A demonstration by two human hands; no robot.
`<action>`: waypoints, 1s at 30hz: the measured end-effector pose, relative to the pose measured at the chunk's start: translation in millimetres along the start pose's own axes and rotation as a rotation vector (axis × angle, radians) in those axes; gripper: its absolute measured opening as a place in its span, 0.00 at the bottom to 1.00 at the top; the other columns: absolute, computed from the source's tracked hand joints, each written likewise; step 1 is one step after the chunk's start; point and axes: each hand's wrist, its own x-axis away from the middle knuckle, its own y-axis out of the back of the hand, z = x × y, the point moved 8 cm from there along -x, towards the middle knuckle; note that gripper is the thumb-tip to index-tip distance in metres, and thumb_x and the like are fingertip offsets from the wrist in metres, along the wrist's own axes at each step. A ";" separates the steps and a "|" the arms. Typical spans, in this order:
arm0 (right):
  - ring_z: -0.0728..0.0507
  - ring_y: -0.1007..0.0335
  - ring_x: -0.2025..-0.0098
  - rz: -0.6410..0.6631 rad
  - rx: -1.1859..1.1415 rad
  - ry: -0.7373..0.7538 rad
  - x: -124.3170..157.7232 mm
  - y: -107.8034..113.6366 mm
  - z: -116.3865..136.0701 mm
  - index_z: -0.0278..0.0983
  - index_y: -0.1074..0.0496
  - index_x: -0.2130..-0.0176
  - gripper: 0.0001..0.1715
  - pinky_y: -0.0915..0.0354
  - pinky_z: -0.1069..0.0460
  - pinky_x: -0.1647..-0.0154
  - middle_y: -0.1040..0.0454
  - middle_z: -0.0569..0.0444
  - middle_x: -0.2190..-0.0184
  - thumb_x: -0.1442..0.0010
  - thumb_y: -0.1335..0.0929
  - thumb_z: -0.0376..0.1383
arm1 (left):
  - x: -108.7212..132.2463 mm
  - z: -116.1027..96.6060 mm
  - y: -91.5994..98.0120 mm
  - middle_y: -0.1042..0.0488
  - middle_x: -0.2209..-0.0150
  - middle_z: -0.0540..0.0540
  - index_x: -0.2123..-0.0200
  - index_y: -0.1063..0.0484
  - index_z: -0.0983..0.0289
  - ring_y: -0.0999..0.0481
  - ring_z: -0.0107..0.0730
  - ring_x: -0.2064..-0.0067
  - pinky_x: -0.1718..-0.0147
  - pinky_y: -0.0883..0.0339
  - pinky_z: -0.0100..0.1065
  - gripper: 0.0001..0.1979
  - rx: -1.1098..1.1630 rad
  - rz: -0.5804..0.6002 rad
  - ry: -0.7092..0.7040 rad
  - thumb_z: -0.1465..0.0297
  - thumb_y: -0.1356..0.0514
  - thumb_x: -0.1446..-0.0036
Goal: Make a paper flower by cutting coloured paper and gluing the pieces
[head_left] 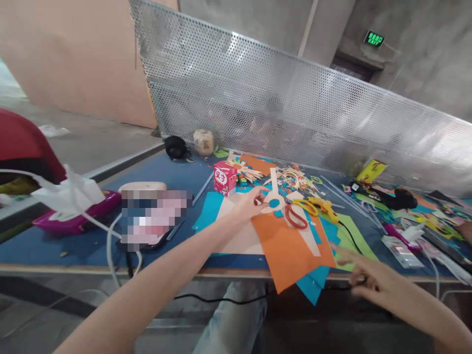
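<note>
My left hand [248, 204] reaches across the blue table [73, 241] and pinches the edge of a cream paper cutout [275, 189] with a blue disc [274, 203] at its centre. It lies on an orange paper sheet [285, 246] stacked over beige and teal sheets. My right hand [363, 273] hovers at the table's front edge beside the orange sheet, fingers spread and blurred, holding nothing. Orange-handled scissors [295, 216] and yellow-handled scissors [306, 205] lie just right of the cutout.
A pink box [224, 178], paper scraps [291, 179], a yellow glue gun [324, 206] with a black cord, a black object [177, 146], a jar [203, 141], a magenta tray [73, 216] with white cable, and a perforated metal screen [295, 108] behind.
</note>
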 end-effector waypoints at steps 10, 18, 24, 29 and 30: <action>0.48 0.31 0.66 -0.013 0.020 0.106 -75.0 -12.0 47.5 0.45 0.37 0.48 0.26 0.35 0.52 0.67 0.29 0.51 0.55 0.47 0.35 0.39 | 5.6 -8.4 -7.0 0.34 0.71 0.48 0.64 0.36 0.62 0.33 0.24 0.70 0.71 0.40 0.28 0.11 0.089 -0.005 -0.087 0.70 0.40 0.52; 0.48 0.33 0.72 -0.218 -0.040 0.188 -165.4 -36.5 63.6 0.36 0.32 0.71 0.07 0.39 0.54 0.69 0.28 0.54 0.75 0.46 0.35 0.37 | 6.6 -17.8 5.7 0.31 0.65 0.54 0.59 0.41 0.63 0.30 0.27 0.69 0.70 0.35 0.31 0.17 -0.063 -0.123 -0.256 0.67 0.40 0.51; 0.50 0.35 0.73 -0.162 -0.014 0.335 -187.3 -51.9 60.0 0.35 0.31 0.71 0.07 0.41 0.56 0.71 0.29 0.56 0.75 0.44 0.35 0.36 | 33.4 -64.9 23.6 0.33 0.49 0.65 0.48 0.45 0.64 0.38 0.44 0.44 0.48 0.45 0.45 0.29 -0.649 -0.407 -0.746 0.63 0.39 0.51; 0.47 0.33 0.67 -0.151 0.243 0.470 -174.7 -66.1 70.5 0.34 0.29 0.68 0.06 0.41 0.54 0.66 0.27 0.50 0.71 0.43 0.35 0.34 | 23.7 -62.0 1.2 0.37 0.44 0.65 0.42 0.50 0.64 0.41 0.45 0.41 0.46 0.51 0.46 0.34 -0.804 -0.176 -0.633 0.59 0.43 0.48; 0.46 0.33 0.65 -0.168 0.260 0.498 -171.3 -65.9 72.8 0.34 0.28 0.68 0.06 0.41 0.53 0.65 0.27 0.49 0.70 0.44 0.35 0.33 | 21.0 -58.5 0.6 0.39 0.43 0.66 0.41 0.51 0.64 0.41 0.46 0.41 0.46 0.50 0.46 0.36 -0.764 -0.154 -0.577 0.58 0.42 0.49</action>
